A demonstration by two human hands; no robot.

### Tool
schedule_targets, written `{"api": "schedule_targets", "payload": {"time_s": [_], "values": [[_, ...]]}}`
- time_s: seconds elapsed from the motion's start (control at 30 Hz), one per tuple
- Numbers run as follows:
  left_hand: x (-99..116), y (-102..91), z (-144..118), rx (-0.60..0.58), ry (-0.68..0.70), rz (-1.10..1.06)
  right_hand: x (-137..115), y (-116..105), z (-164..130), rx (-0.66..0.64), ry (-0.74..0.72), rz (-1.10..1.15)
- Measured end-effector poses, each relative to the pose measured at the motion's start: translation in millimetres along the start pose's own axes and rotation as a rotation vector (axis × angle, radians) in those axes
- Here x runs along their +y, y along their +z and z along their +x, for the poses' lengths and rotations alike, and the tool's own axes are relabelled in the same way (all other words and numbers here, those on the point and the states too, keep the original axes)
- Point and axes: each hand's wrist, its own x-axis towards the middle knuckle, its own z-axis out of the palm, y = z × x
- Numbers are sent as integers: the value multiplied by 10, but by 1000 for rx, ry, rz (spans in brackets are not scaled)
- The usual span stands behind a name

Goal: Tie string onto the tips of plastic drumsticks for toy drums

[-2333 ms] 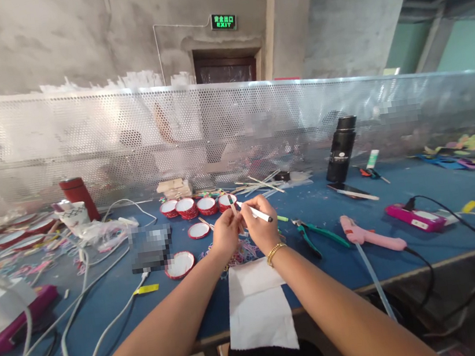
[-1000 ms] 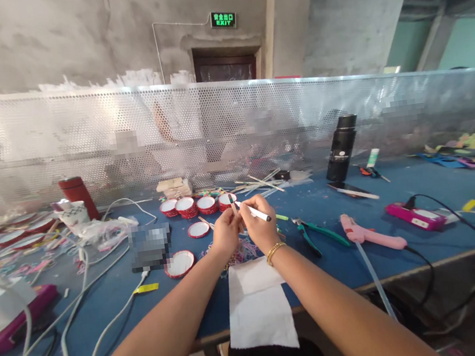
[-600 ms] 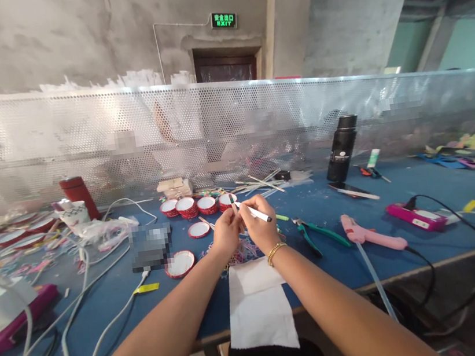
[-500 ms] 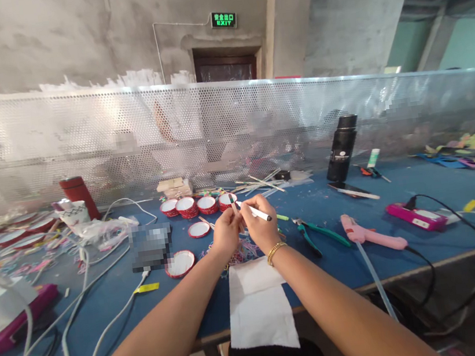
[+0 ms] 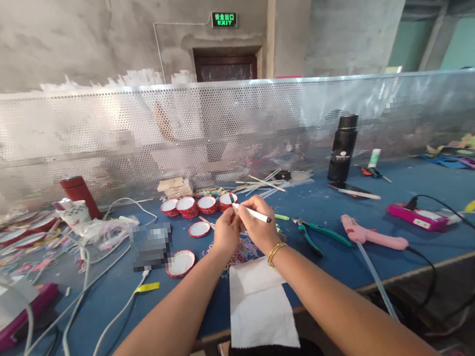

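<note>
My left hand (image 5: 226, 233) is closed, pinching a thin, light stick with a dark green upper end (image 5: 231, 198). Close beside it, my right hand (image 5: 262, 224) grips a white marker pen (image 5: 254, 213) with a black rear end. The pen's tip end lies against or just in front of the stick; I cannot tell whether they touch. Beneath both hands is a pile of thin coloured strands (image 5: 247, 249), partly hidden. A white cloth (image 5: 261, 309) hangs over the table edge between my forearms.
Red-rimmed lids (image 5: 186, 207) stand in stacks behind my hands, with single lids (image 5: 180, 263) to the left. Right of me lie green-handled pliers (image 5: 323, 233), a pink glue gun (image 5: 374, 235) and a power strip (image 5: 417, 216). A black bottle (image 5: 343, 149) stands behind. Cables (image 5: 87, 285) cross the left side.
The marker pen has shifted slightly left, so its tip end now crosses in front of the stick. Both hands keep nearly the same place and grip.
</note>
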Motion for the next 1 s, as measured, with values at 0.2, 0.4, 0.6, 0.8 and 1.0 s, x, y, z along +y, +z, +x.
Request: {"api": "schedule_targets", "payload": {"time_s": [0.2, 0.4, 0.6, 0.8, 1.0], "values": [[18, -5, 7, 31, -12, 20, 20, -8, 18, 54, 12, -33], [53, -8, 4, 38, -17, 34, 2, -15, 20, 62, 14, -16], [73, 6, -18, 4, -7, 29, -18, -6, 3, 12, -1, -8], [36, -13, 5, 28, -3, 47, 9, -17, 21, 73, 11, -54], [34, -12, 4, 29, -8, 33, 1, -6, 10, 50, -6, -20]]}}
